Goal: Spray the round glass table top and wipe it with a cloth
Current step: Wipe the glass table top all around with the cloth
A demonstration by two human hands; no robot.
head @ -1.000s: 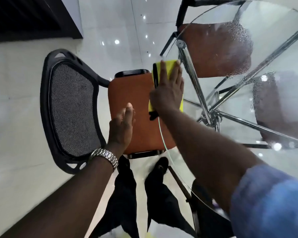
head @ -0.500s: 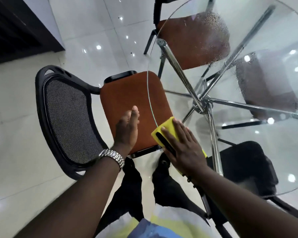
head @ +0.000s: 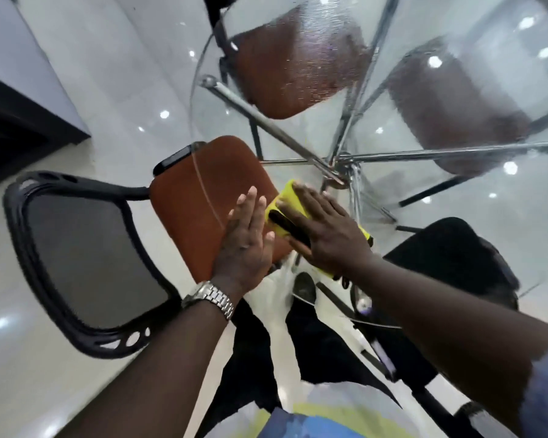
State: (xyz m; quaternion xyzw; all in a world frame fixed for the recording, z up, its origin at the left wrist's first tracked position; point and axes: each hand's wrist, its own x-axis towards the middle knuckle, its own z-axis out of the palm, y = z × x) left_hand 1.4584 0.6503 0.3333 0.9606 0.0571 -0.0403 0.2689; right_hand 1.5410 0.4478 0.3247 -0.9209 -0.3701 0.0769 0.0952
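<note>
The left hand, a metal watch on its wrist, lies flat with straight fingers held close together, just left of centre over the table's rim. Whether it touches the glass cannot be told. Just beside it toward 3 o'clock is the cloth, bright yellow and folded into a thick pad with a black band along one edge. It lies on the glass near the rim, at the picture's centre. The right hand presses down on the cloth with its palm flat and fingers spread, covering most of it.

The round glass table top fills the frame from 12 to 4 o'clock. It is clear, and a patch of fine spray droplets beads it at 12 o'clock. Chrome legs meet under it at a hub just past the cloth.

At 9 o'clock stands a chair with a black mesh back and an orange seat tucked partly under the rim. Two more orange seats show through the glass at 12 and 2 o'clock, and a black chair sits at 4 o'clock. The floor is glossy pale tile dotted with light reflections, and dark furniture sits at 10 o'clock.
</note>
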